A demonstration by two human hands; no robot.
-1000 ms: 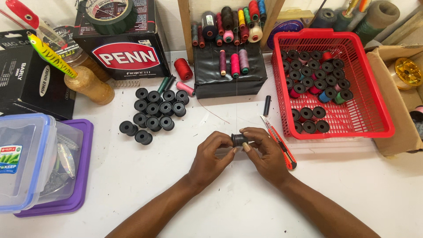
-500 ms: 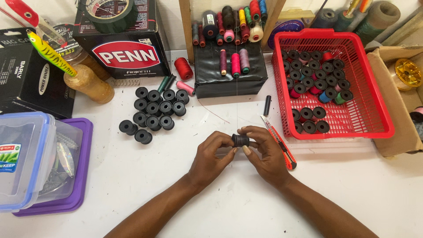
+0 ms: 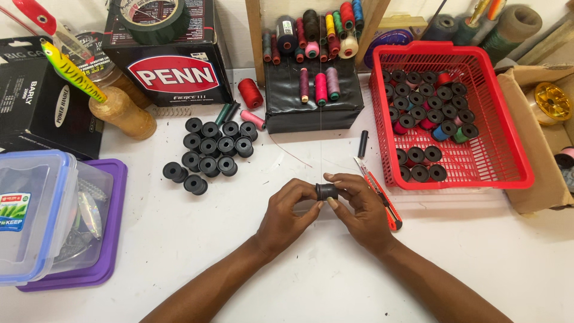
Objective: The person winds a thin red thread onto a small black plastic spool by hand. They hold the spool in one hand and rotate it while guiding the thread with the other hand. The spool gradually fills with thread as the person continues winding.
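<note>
both hands meet low over the white table: the left hand and right hand pinch a small black bobbin between their fingertips, each gripping one end (it hangs just above the tabletop). a thin thread runs up from it toward the black block with spools standing on it. just right of the right hand lies a red utility knife. farther left sits a cluster of black bobbins, and a clear lidded container at the left edge. farther right, a red basket holds more bobbins.
</note>
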